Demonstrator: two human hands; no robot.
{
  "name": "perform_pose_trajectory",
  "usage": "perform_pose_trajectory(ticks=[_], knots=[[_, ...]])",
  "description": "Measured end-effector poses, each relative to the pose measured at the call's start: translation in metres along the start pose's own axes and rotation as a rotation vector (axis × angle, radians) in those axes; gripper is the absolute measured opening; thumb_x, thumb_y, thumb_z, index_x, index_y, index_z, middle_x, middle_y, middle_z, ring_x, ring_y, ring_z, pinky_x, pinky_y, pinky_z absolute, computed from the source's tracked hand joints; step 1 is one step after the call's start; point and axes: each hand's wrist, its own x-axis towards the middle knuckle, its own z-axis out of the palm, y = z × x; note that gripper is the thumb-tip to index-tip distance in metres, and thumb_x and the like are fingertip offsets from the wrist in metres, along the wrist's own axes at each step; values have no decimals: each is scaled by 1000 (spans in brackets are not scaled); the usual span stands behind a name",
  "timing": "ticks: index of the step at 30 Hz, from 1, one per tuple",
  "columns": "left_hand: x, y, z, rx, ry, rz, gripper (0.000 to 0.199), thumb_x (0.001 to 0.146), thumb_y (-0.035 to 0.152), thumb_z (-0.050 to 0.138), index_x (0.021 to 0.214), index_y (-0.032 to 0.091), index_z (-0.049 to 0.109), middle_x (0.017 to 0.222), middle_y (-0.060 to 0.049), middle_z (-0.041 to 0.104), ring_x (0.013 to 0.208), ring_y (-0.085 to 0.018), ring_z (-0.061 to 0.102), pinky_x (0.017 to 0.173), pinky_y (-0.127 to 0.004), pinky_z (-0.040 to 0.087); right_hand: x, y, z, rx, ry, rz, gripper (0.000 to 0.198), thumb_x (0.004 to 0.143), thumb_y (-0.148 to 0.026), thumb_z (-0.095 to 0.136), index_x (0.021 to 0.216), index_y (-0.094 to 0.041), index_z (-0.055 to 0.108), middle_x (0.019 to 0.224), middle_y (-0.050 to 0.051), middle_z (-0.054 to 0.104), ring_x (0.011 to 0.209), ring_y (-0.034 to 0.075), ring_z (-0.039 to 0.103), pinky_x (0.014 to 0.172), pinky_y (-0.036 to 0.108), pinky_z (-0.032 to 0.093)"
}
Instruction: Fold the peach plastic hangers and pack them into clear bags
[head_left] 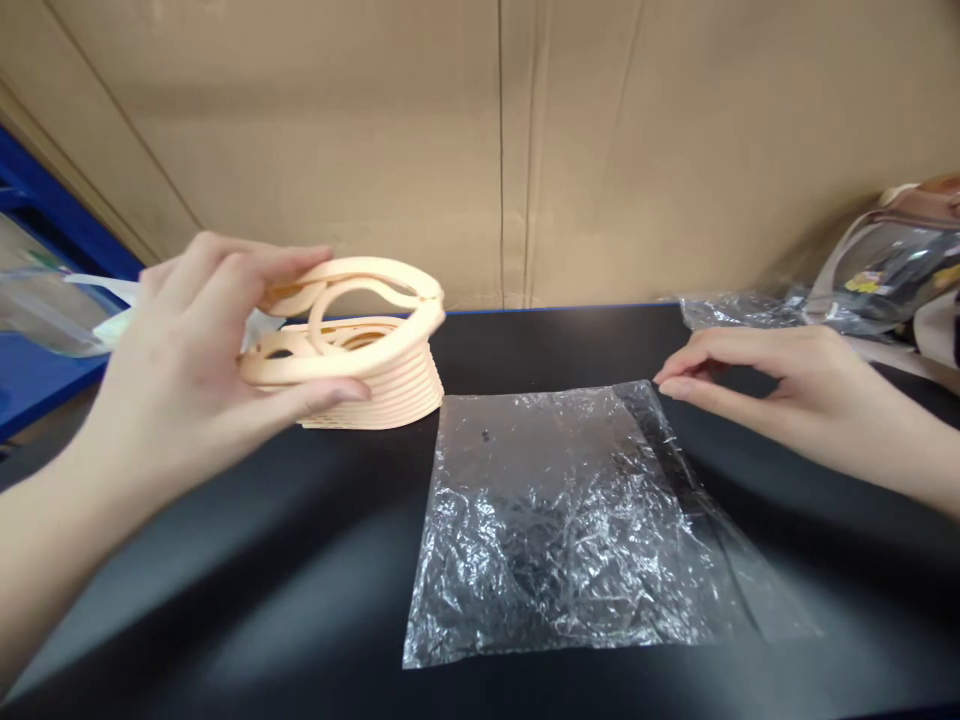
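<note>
My left hand (pixel 187 330) is closed on a cream plastic frame (pixel 375 352), an oval rim with curved bars inside, thumb on the near side and fingers over the far side. Just behind and below it stands a stack of similar cream frames (pixel 397 400), partly hidden by the held one. A clear, crinkled plastic bag (pixel 555 520) lies flat on the black table (pixel 300 580). At the bag's far right corner, thumb and forefinger of my right hand (pixel 810 400) are pinched together on its edge.
A brown cardboard wall (pixel 337 130) rises behind the table. To the right sit a transparent bag with straps (pixel 892 265) and crumpled clear plastic (pixel 739 312). On the left are a blue metal frame (pixel 67 210) and a clear plastic package (pixel 45 310).
</note>
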Motion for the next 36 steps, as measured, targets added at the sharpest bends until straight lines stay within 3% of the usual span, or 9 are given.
perform_pose_trajectory(ticks=[2, 4, 7, 10, 14, 23, 33, 36], knots=[[-6, 22, 1, -8, 63, 68, 96, 80, 83, 40, 134, 4, 50, 120, -19, 57, 114, -34, 53, 101, -46, 36, -2, -10, 2, 106, 43, 81, 32, 90, -51, 57, 84, -22, 70, 74, 1, 67, 67, 15, 59, 59, 28, 41], [-13, 46, 5, -45, 42, 172, 92, 79, 80, 46, 134, 6, 49, 121, -19, 58, 112, -32, 55, 101, -45, 36, -5, -21, 6, 284, 3, 140, 35, 91, -53, 55, 86, -23, 71, 68, 0, 63, 65, 15, 58, 59, 28, 41], [-19, 75, 14, -74, 42, 353, 90, 78, 80, 50, 130, 7, 49, 118, -18, 62, 109, -32, 57, 98, -46, 36, -9, -36, 14, 572, -161, 217, 37, 91, -55, 54, 90, -23, 71, 63, -2, 57, 60, 12, 52, 57, 26, 38], [-20, 90, 25, -102, 16, 393, 91, 77, 79, 53, 130, 6, 49, 113, -16, 63, 104, -30, 59, 92, -44, 38, -11, -42, 22, 743, -328, 289, 32, 87, -52, 61, 82, -22, 69, 64, -3, 51, 57, 10, 42, 53, 25, 31], [-22, 92, 39, -152, -44, 366, 90, 77, 75, 58, 133, 5, 47, 117, -15, 62, 107, -28, 59, 92, -40, 38, -10, -38, 28, 818, -417, 377, 34, 84, -52, 65, 73, -19, 65, 61, -4, 42, 55, 9, 32, 50, 26, 21], [-30, 78, 55, -241, -195, 372, 99, 82, 78, 46, 146, 5, 32, 136, -17, 53, 126, -28, 46, 113, -40, 24, -4, -28, 34, 806, -404, 449, 36, 80, -54, 67, 71, -18, 67, 55, -6, 36, 52, 8, 25, 49, 28, 17], [-32, 72, 58, -163, -254, 419, 105, 83, 81, 36, 151, 3, 22, 155, -19, 35, 144, -32, 28, 119, -45, 15, -4, -28, 34, 878, -477, 465, 40, 78, -56, 68, 73, -17, 68, 59, -3, 46, 54, 9, 31, 50, 27, 19], [-32, 72, 56, -218, -275, 407, 104, 84, 79, 40, 154, 6, 16, 154, -20, 37, 143, -34, 29, 118, -50, 19, -4, -29, 33, 879, -491, 474, 40, 76, -57, 69, 74, -17, 66, 60, -2, 46, 56, 10, 32, 51, 27, 21]])
